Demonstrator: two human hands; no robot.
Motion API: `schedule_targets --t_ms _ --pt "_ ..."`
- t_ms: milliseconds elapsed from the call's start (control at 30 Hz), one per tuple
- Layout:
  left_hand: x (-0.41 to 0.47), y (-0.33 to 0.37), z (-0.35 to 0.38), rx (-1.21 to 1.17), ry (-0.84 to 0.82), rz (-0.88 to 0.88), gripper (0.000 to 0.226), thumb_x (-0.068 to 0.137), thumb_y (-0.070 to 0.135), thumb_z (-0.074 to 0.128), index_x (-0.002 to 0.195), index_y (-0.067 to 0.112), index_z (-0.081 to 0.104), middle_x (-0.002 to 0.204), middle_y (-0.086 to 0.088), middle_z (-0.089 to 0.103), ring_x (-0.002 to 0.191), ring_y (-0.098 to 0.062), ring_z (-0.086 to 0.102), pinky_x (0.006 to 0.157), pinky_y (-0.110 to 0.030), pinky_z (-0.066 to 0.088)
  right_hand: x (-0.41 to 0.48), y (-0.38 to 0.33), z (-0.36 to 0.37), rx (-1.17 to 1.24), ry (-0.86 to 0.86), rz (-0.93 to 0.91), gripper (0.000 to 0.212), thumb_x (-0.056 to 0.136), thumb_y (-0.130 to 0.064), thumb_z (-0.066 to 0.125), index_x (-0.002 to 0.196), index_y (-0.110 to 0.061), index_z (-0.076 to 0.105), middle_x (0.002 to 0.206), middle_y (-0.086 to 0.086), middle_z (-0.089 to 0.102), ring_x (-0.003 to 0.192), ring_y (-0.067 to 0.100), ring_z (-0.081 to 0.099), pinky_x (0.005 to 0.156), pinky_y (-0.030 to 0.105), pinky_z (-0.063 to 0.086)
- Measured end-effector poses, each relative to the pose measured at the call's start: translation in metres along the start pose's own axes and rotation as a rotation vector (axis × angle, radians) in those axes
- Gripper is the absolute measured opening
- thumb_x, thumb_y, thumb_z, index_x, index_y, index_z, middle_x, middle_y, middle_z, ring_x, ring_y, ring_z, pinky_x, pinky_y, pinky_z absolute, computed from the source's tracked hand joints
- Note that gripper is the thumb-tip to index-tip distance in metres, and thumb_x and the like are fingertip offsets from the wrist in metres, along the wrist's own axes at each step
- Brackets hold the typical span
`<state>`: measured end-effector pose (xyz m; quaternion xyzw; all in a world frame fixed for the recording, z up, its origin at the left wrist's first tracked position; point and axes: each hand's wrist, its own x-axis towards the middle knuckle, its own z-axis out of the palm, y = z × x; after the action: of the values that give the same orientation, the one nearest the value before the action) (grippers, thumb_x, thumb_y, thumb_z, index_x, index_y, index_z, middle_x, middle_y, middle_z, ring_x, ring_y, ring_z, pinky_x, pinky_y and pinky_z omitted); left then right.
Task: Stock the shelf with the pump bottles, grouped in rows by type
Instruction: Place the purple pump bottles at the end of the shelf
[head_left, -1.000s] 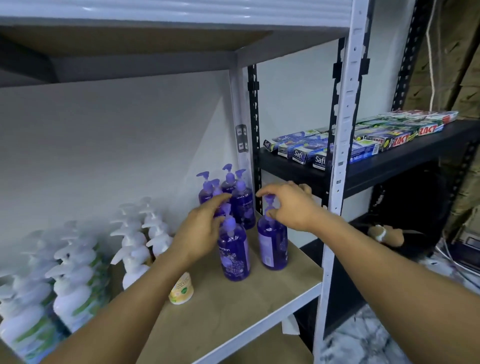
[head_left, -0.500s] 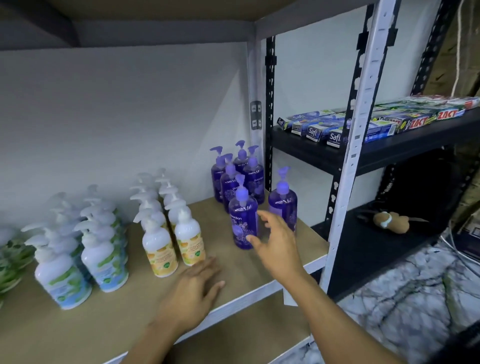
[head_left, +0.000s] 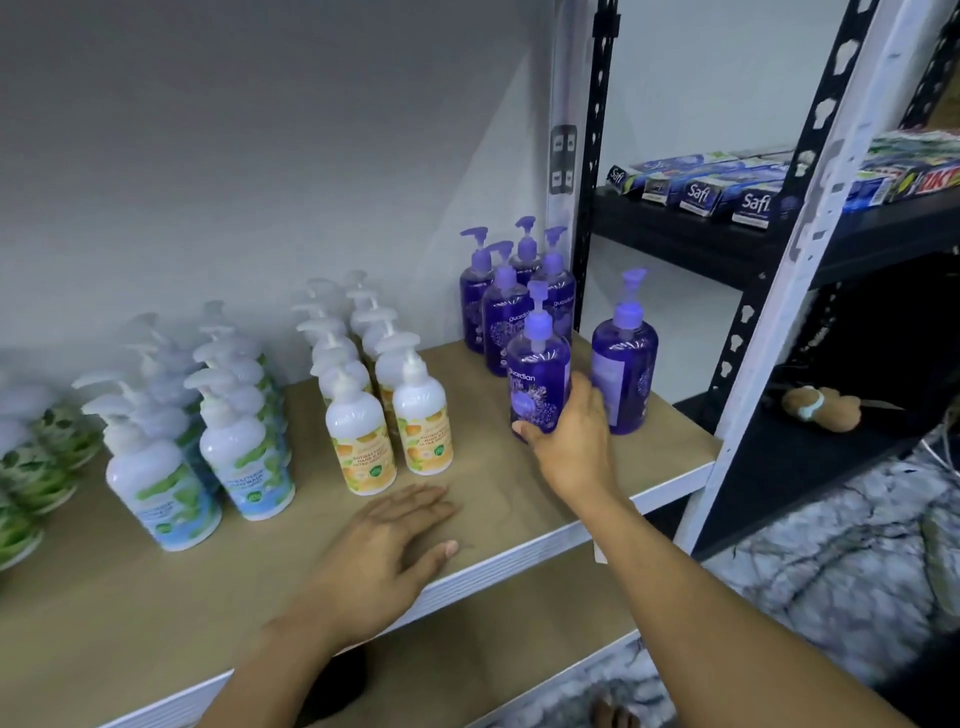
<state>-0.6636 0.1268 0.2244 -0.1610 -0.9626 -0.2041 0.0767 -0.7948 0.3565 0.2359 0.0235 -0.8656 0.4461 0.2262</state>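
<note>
Pump bottles stand in rows on a brown shelf board (head_left: 670, 441). Purple bottles fill the right end; the front one (head_left: 537, 374) stands upright, and my right hand (head_left: 569, 436) grips its lower body with thumb in front and fingers behind. A second purple bottle (head_left: 626, 364) stands just right of it. More purple bottles (head_left: 498, 312) line up behind. White bottles with orange labels (head_left: 389, 426) form two rows in the middle, blue-green labelled ones (head_left: 202, 467) stand further left. My left hand (head_left: 395, 551) rests flat on the board near the front edge, holding nothing.
Green-leaf labelled bottles (head_left: 31, 467) sit at the far left. A white upright post (head_left: 810, 249) frames the shelf's right side. Beyond it a black rack holds toothpaste boxes (head_left: 727, 187) and a small brown toy (head_left: 821, 408). Grey patterned floor lies below.
My right hand has closed around the front purple bottle, which it only reached toward half a second ago. My left hand stays flat on the board. The view has dropped lower.
</note>
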Motion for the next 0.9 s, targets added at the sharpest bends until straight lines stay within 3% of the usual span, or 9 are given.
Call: schedule_targets --t_ms 300,467,567,667,900 --pt "-0.009 -0.014 -0.004 -0.021 0.022 -0.013 0.062 0.090 0.075 0.035 0.143 0.047 0.048 0.154 0.030 0.033 0.144 0.013 0.019 0.123 -0.026 0.018 0.032 0.003 0.021 0.065 -0.006 -0.006 0.071 0.071 -0.019 0.089 0.133 -0.018 0.054 0.122 0.002 0.063 0.110 0.022 0.059 0.089 0.025 0.043" --pt "-0.015 -0.024 -0.008 -0.017 0.053 -0.017 0.061 0.090 0.075 0.035 0.142 0.047 0.051 0.153 0.029 0.036 0.144 0.012 0.021 0.123 -0.028 0.021 0.036 0.002 0.033 0.051 0.046 0.015 0.081 0.072 -0.018 0.087 0.141 -0.015 0.045 0.127 0.008 0.059 0.116 0.029 0.058 0.097 0.041 0.049" --pt "-0.020 -0.028 -0.013 -0.020 0.085 -0.019 0.058 0.090 0.073 0.038 0.138 0.045 0.056 0.149 0.030 0.041 0.141 0.014 0.026 0.121 -0.027 0.025 0.033 -0.009 0.043 -0.054 0.117 0.062 0.104 0.065 -0.036 0.092 0.145 -0.008 0.031 0.133 0.017 0.047 0.121 0.038 0.052 0.097 0.048 0.050" --pt "-0.025 -0.031 -0.016 -0.010 0.117 -0.030 0.055 0.090 0.072 0.042 0.134 0.045 0.060 0.146 0.031 0.045 0.138 0.012 0.032 0.118 -0.025 0.029 0.030 -0.019 0.050 -0.155 0.187 0.086 0.113 0.057 -0.051 0.093 0.140 -0.006 0.031 0.127 0.017 0.045 0.113 0.038 0.053 0.088 0.048 0.052" --pt "-0.039 -0.040 -0.022 0.013 0.209 -0.098 0.051 0.085 0.073 0.048 0.120 0.042 0.069 0.132 0.031 0.052 0.127 0.009 0.044 0.109 -0.023 0.036 0.044 -0.010 0.052 0.031 0.191 0.116 0.099 0.059 -0.027 0.096 0.136 -0.011 0.035 0.134 0.012 0.048 0.122 0.033 0.052 0.099 0.047 0.049"
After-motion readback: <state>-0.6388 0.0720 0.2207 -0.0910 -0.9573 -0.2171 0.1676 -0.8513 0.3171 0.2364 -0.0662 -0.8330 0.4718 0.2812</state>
